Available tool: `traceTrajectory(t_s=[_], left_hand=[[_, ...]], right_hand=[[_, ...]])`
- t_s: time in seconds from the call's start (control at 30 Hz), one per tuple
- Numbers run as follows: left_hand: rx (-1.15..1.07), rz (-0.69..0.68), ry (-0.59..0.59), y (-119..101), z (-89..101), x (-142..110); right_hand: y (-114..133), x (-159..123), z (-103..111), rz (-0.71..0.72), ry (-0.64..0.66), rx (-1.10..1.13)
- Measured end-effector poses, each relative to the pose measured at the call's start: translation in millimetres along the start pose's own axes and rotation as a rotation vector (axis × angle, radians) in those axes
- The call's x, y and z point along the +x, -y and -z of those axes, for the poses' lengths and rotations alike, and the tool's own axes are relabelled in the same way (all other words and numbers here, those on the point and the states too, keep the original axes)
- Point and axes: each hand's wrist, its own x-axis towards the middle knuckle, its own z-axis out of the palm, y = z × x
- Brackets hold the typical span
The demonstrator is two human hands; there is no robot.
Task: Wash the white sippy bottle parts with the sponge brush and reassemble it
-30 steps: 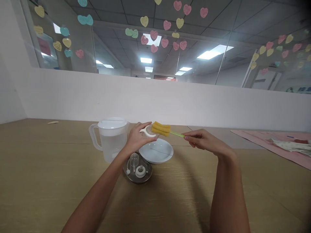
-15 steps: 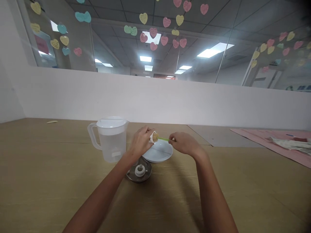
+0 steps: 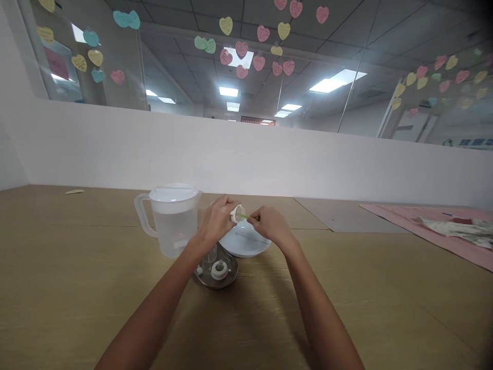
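My left hand (image 3: 215, 218) is closed around a small white bottle cap (image 3: 234, 214), its opening turned to the right. Between the thumb and fingers of my right hand (image 3: 271, 224) is the thin green handle of a sponge brush (image 3: 244, 217). The brush's head is inside the cap's opening. Both hands are above a white bowl (image 3: 246, 247). Nearer to me lies a metal tray (image 3: 230, 279), carrying a white ring with a nipple (image 3: 219, 270), a clear bottle-like piece (image 3: 210, 256) and a tiny white part. My left forearm hides some of the tray.
A lidded clear pitcher (image 3: 175, 221) with water stands left of the bowl, its handle to the left. A pink cloth (image 3: 389, 213) with items on it lies at the far right. Behind the table (image 3: 246, 329) is a white wall (image 3: 246, 159) with glass above.
My right hand has moved left toward the cap. The yellow sponge head, which showed at the cap's opening before, is now inside it. The view has shifted slightly.
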Motion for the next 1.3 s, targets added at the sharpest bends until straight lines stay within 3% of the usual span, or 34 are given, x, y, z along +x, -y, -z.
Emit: traceTrajectory(t_s=[0.1, 0.17, 0.27, 0.43, 0.57, 0.7, 0.8, 0.93, 1.0, 1.17, 1.3], left_hand=[[-0.036, -0.012, 0.060, 3, -7.6, -1], [-0.043, -0.017, 0.067, 5, -11.0, -2], [-0.070, -0.016, 0.044, 5, -11.0, -2], [-0.110, -0.015, 0.052, 1, -5.5, -1], [-0.097, -0.037, 0.077, 2, -5.5, 0], [-0.073, -0.092, 0.073, 8, -7.8, -1], [-0.068, -0.103, 0.035, 10, -6.5, 0], [-0.025, -0.133, 0.021, 8, -0.8, 2], [-0.008, -0.136, 0.016, 8, 2.1, 2], [-0.019, -0.154, 0.062, 11, 6.1, 0], [-0.042, -0.151, 0.050, 11, 10.8, 1]], right_hand=[[-9, 0, 2, 0.085, 0.169, 0.190], [-14, 0, 5, 0.127, 0.197, 0.294], [-16, 1, 7, 0.084, 0.100, 0.286], [-2, -2, 5, -0.070, -0.042, 0.056], [-2, -3, 2, -0.028, 0.071, 0.074], [-16, 0, 5, 0.103, 0.208, 0.302], [-21, 1, 9, 0.103, 0.152, 0.373], [-6, -3, 8, -0.035, -0.035, 0.147], [2, -4, 5, -0.043, -0.038, 0.098], [-7, -3, 6, 0.126, 0.204, 0.386], [-23, -2, 12, 0.148, 0.166, 0.536]])
